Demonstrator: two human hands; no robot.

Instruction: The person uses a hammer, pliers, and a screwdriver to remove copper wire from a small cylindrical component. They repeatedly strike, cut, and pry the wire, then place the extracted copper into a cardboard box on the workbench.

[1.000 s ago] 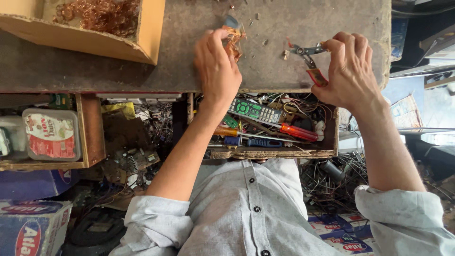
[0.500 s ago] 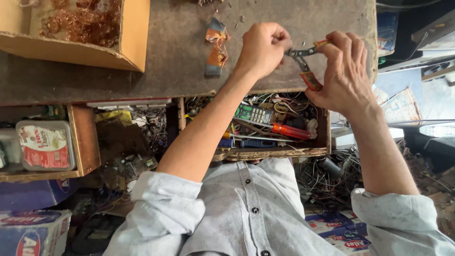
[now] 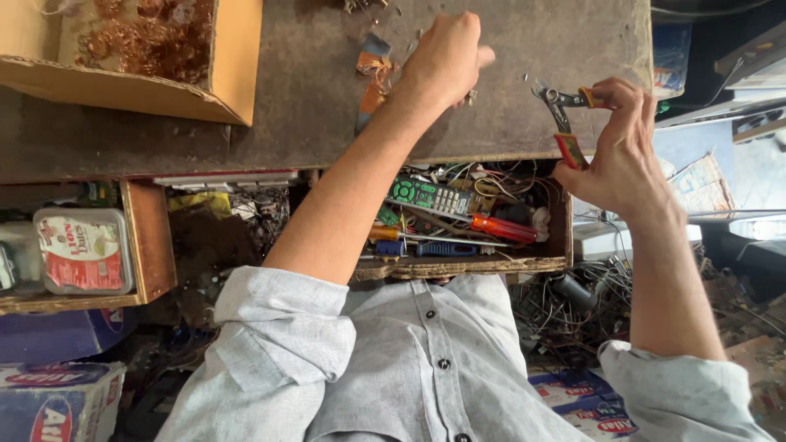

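a worn, dusty grey-brown wooden workbench top [image 3: 311, 123] is seen, scuffed and stained. at its far left corner an open tan cardboard box [image 3: 233, 74] is set directly on it, filled with tangled coppery wire [image 3: 151, 41]. near the middle, a small torn scrap of orange and grey foil-like material [image 3: 372, 78] is laid flat on the surface. tiny bits of debris [image 3: 364, 6] are scattered along the far edge. below the top, an open wooden drawer [image 3: 467, 263] is pulled out.
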